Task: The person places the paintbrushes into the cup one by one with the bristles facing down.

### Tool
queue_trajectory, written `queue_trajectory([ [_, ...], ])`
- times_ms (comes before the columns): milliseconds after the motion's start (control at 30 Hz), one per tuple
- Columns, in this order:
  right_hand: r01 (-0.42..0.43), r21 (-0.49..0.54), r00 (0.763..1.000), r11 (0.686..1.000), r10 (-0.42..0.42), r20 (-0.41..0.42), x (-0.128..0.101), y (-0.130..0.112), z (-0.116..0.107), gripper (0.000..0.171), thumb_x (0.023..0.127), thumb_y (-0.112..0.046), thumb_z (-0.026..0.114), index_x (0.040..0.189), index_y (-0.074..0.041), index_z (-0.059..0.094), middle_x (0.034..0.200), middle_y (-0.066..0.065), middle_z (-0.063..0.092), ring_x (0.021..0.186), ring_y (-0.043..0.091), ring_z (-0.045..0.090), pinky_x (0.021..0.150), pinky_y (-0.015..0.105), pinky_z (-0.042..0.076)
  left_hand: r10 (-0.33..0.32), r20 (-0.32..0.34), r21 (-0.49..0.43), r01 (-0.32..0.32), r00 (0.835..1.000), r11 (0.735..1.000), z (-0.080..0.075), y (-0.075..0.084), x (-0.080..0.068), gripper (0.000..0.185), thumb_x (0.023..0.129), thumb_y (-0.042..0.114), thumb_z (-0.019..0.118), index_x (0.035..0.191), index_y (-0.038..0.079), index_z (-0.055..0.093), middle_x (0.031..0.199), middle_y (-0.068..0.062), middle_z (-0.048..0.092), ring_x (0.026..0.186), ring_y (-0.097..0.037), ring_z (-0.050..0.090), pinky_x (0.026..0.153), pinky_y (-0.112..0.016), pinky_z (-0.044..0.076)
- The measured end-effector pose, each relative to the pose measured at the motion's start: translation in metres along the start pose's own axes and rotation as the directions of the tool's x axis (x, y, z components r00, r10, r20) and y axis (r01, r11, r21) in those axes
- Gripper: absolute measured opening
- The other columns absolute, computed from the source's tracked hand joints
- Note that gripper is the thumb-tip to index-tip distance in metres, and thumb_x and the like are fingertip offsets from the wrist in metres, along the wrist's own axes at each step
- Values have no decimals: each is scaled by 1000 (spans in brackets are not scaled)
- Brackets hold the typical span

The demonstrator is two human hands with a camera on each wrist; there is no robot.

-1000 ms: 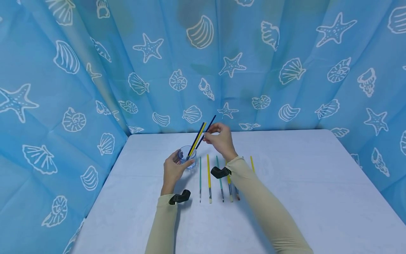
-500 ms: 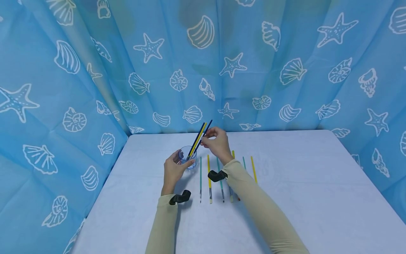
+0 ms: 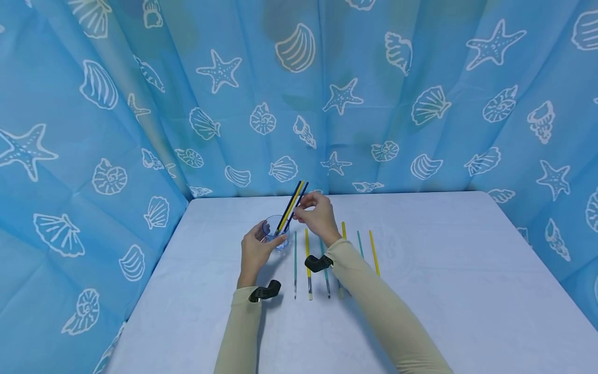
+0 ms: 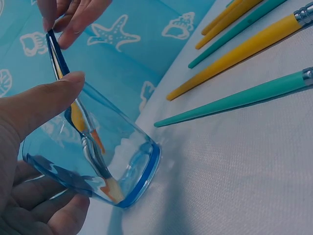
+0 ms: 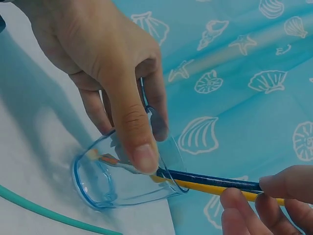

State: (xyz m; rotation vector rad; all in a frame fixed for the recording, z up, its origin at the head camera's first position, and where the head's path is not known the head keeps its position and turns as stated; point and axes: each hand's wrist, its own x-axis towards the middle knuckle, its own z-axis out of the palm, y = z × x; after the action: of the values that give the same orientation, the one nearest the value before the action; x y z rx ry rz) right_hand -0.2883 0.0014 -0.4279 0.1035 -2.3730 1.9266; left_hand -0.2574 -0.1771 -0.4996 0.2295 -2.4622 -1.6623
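Note:
My left hand grips a clear bluish glass cup, its thumb lying over the rim against the brushes inside. The cup is tilted in the left wrist view. A dark blue paintbrush and a yellow paintbrush lean in it, bristles down. At the upper right of the rim, my right hand pinches another dark blue paintbrush near the upper part of its handle. Its lower end is inside the cup. In the right wrist view the handles overlap, so the held one is hard to separate.
On the white table, right of the cup, lies a row of paintbrushes, including a green one and yellow ones. My right forearm covers part of the row. A blue seashell curtain hangs behind and at the sides.
My right hand has moved left and down, lowering the dark blue paintbrush into the cup beside the others. The left hand and the cup have stayed in place.

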Motion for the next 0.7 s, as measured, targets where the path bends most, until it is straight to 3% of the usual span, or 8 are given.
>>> queue_trajectory([
  [333,28,-16,1000,999,-28,-8,-2,-2,-7,14,95,-9,71,106,-4,65,105,15,69,84,22,79,79,28,67,0,-1,14,0,1000,1000,1,1,0,87,79,38,90,150,4,52,149,-21,59,141,-36,56,119,-47,48],
  [700,55,-105,998,993,-58,-22,-7,1,-34,14,96,-15,71,107,-9,65,102,11,72,81,19,77,78,30,64,1,-3,17,-1,1000,1000,1,-1,1,88,79,38,90,151,5,51,150,-20,58,141,-36,56,119,-46,49],
])
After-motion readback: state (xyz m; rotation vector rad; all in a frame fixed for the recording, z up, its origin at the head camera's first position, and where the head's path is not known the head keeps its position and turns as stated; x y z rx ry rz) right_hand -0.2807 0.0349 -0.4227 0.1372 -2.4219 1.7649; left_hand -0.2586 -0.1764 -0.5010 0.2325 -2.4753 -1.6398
